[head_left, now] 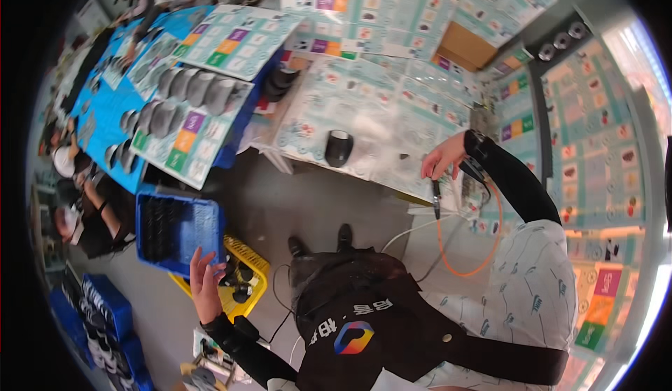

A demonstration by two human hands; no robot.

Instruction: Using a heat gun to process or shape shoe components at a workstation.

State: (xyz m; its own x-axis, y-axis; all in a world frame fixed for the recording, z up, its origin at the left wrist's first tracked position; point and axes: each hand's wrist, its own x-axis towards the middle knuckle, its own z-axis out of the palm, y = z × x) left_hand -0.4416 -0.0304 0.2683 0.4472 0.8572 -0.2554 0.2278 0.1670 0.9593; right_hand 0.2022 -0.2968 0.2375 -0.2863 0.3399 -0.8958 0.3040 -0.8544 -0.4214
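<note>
My right hand (446, 156) is over the right front edge of the white-topped work table (308, 107), its fingers curled. From the fingertips hangs a slim dark tool (437, 200), joined at its lower end to an orange hose (467, 274) that loops down and back up beside my right forearm. What the fingers cover of the tool is hidden. On the table, to the left of that hand, stands a dark rounded piece (339, 151) with a pale top. My left hand (205, 284) is raised with fingers apart, holding nothing, in front of a blue crate (218, 212).
A yellow crate (260, 259) with dark pieces sits beneath the blue one. Rows of dark curved pieces (203, 91) lie on a printed sheet at the left, by a blue-covered table (105, 121) where people work. Pale cables (409, 231) hang below the work table. Blue bins (108, 300) stand lower left.
</note>
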